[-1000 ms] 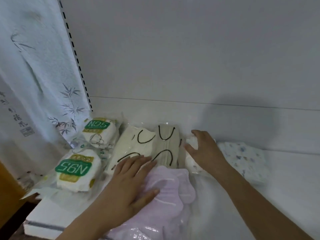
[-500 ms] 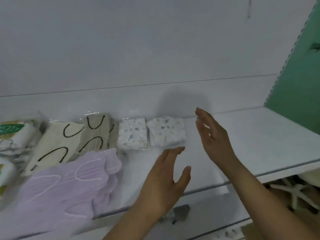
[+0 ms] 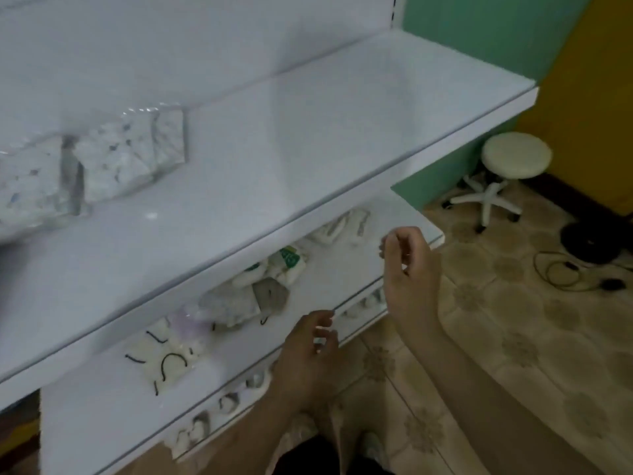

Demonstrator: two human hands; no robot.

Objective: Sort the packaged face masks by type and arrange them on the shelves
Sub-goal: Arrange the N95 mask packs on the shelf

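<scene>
View: swung right and downward from the upper shelf (image 3: 308,138) since a second ago; the lower shelf (image 3: 342,279), the tiled floor (image 3: 513,337) and a white stool (image 3: 516,157) have come into view
Left hand (image 3: 305,358): a second ago flat on the lilac packet; half a second ago lifted clear of it; now below the upper shelf's edge, fingers loosely curled, holding nothing; mixed packets (image 3: 246,303) lie beyond its fingertips
Right hand (image 3: 407,269): withdrawn from the speckled packets (image 3: 116,159); now over the lower shelf's front edge, fingers curled, holding nothing
Speckled packets: now up and left, well apart from both hands' fingers
</scene>
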